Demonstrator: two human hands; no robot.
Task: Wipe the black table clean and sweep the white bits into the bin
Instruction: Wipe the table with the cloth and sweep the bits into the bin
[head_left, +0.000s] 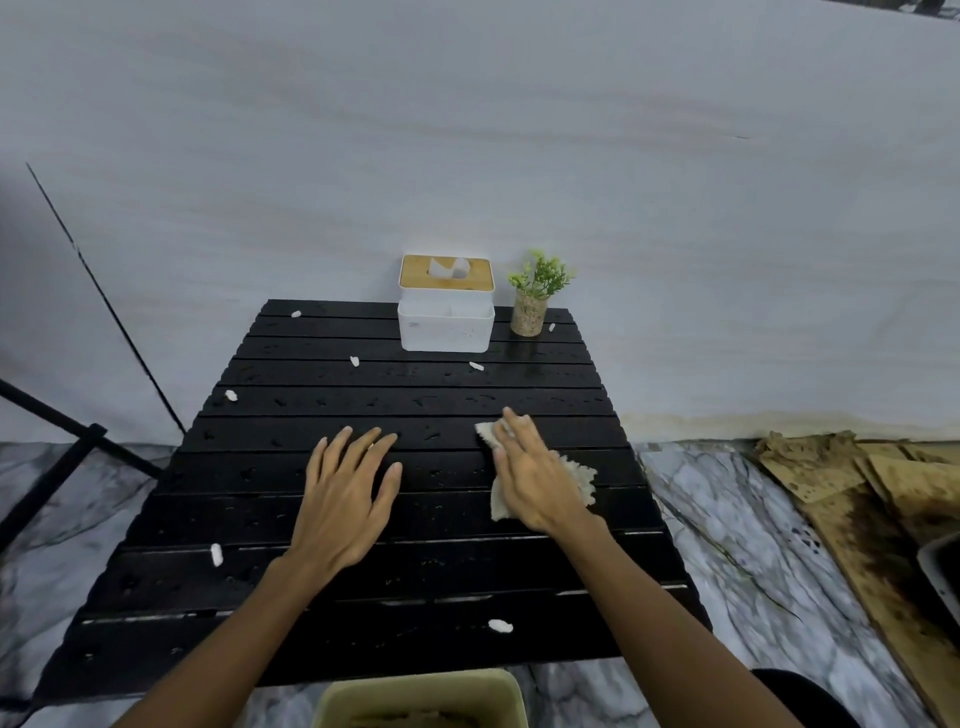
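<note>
We see white bits (500, 626) strewn near the table's (415, 582) edges, our right hand (535, 478) pressing a cloth (576, 475) mid-table with straight fingers, left hand (343, 499) flat and empty beside it, the bin (415, 691) cut off below.

Slatted table (291, 525) — wet, glossy black

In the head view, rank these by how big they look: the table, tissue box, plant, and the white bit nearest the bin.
1. Table
2. Tissue box
3. Plant
4. White bit
Box and plant sit farthest from the camera, yet the order is clear.
</note>
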